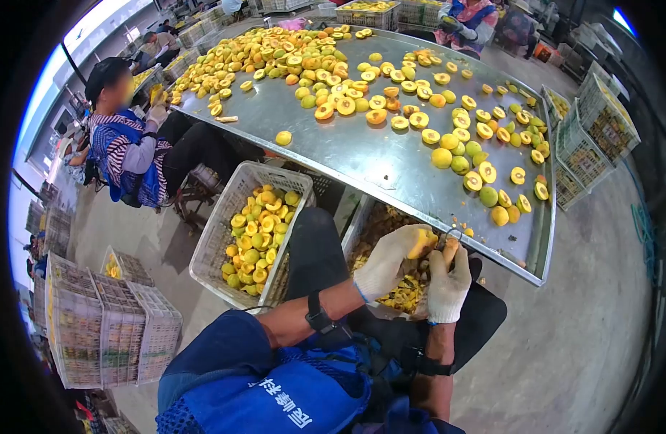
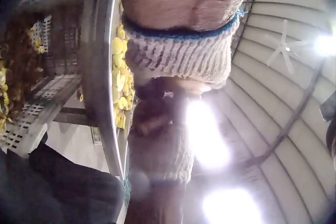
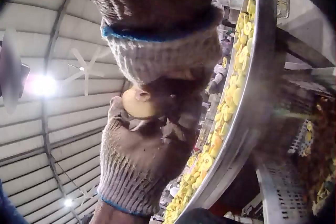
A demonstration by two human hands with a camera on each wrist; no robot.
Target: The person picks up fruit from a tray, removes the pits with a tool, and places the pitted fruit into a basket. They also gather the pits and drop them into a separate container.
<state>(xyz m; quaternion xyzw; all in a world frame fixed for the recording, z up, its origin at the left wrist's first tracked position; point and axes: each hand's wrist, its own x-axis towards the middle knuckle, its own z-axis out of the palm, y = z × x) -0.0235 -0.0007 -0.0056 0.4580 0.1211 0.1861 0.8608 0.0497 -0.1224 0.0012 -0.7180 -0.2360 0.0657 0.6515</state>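
My left hand (image 1: 388,265), in a white knit glove, grips a yellow peach (image 1: 423,243) over the table's near edge. The right hand (image 1: 449,286), gloved too, meets it from the right and holds a small tool with a thin curved metal loop (image 1: 453,233), right at the fruit. Fingers hide most of the tool's handle. In the right wrist view the peach (image 3: 137,103) shows pale yellow between both gloves. The left wrist view has the left glove (image 2: 178,58) close to the other glove, their fingers dark. Below the hands, a crate (image 1: 356,233) holds brown and yellow scraps.
A metal table (image 1: 275,116) with a raised rim carries many whole and halved peaches (image 1: 297,58). Left of my knees stands a white crate (image 1: 199,266) of peach pieces. Another person (image 1: 134,141) sits at the left. Stacked crates (image 1: 105,325) flank both sides.
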